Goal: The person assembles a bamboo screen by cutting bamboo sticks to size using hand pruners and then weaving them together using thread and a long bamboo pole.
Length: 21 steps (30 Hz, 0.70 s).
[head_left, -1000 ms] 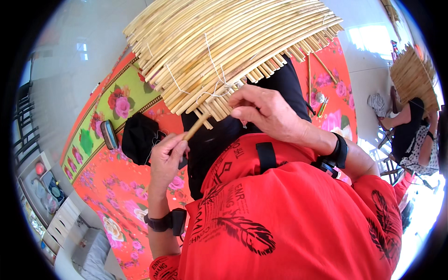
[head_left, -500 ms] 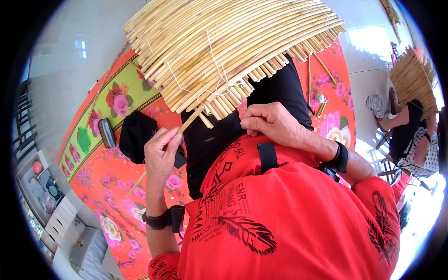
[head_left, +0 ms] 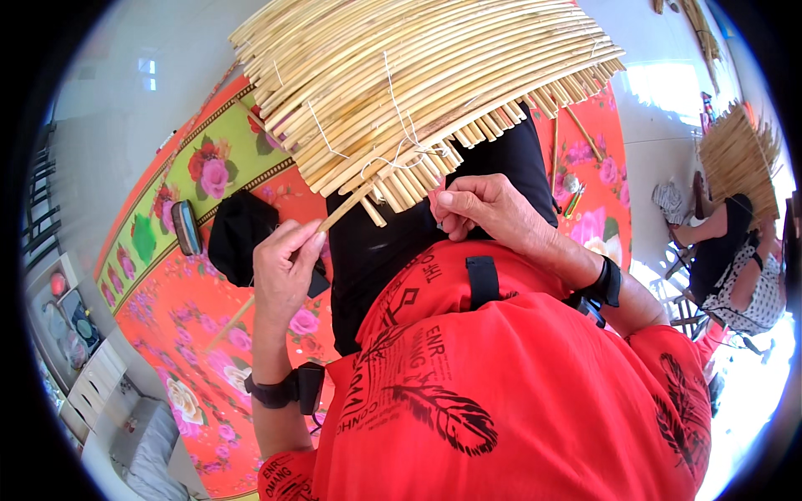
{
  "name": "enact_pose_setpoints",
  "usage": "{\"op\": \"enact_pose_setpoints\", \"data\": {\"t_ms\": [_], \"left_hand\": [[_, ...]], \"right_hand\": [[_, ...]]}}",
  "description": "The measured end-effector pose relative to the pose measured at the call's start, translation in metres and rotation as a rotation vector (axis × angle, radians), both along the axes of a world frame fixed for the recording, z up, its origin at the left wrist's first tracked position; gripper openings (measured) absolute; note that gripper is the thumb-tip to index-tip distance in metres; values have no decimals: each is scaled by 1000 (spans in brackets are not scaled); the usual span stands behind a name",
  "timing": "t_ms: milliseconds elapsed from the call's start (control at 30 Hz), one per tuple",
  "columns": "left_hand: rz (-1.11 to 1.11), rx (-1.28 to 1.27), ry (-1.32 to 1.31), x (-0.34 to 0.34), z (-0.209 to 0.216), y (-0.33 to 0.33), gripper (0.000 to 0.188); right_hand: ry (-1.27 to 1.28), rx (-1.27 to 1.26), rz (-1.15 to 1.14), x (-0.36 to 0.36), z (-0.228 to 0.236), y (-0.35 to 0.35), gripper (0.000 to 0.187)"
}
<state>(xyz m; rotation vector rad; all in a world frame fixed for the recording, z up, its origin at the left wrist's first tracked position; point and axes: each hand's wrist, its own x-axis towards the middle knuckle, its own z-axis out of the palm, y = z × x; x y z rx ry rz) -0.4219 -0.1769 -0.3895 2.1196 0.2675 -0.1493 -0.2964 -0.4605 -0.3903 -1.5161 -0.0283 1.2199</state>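
Note:
A mat of straw-coloured reed stalks (head_left: 434, 92), bound with white thread (head_left: 388, 83), rests over my lap with its uneven cut ends toward me. My left hand (head_left: 284, 263) pinches the near end of one reed stalk (head_left: 344, 209) that sticks out past the mat's lower left corner. Just below the mat's near edge is my right hand (head_left: 493, 213), its fingers curled and thumb against the forefinger. What it holds, if anything, is too small to make out. A loose loop of the white thread lies over the stalk ends between the hands.
Beneath me spreads a red floral cloth (head_left: 159, 334). A black cloth item (head_left: 242, 238) and a pencil-case-like pouch (head_left: 187, 227) lie left; loose stalks (head_left: 583, 134) and a small green tool (head_left: 574, 200) lie right. Another person (head_left: 739, 259) sits far right beside a second reed mat (head_left: 739, 159).
My right hand has risen slightly and turned, its fingers curling more under the thumb. The left hand keeps its pinch on the stalk. The whole view has shifted a little.

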Motion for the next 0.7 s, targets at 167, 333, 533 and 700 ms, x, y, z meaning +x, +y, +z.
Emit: {"op": "enact_pose_setpoints", "data": {"t_ms": [167,333,533,700], "left_hand": [[-16,23,-9,2,2,1,19],[-11,26,-27,4,4,3,19],[-44,80,-40,5,6,5,17],[-21,39,-28,3,8,2,17]], "right_hand": [[131,-2,-215,5,-1,3,43],[-167,-143,27,19,19,-2,34],[-1248,-99,82,43,19,4,8],[-1435,-97,192,64,16,18,11]]}}
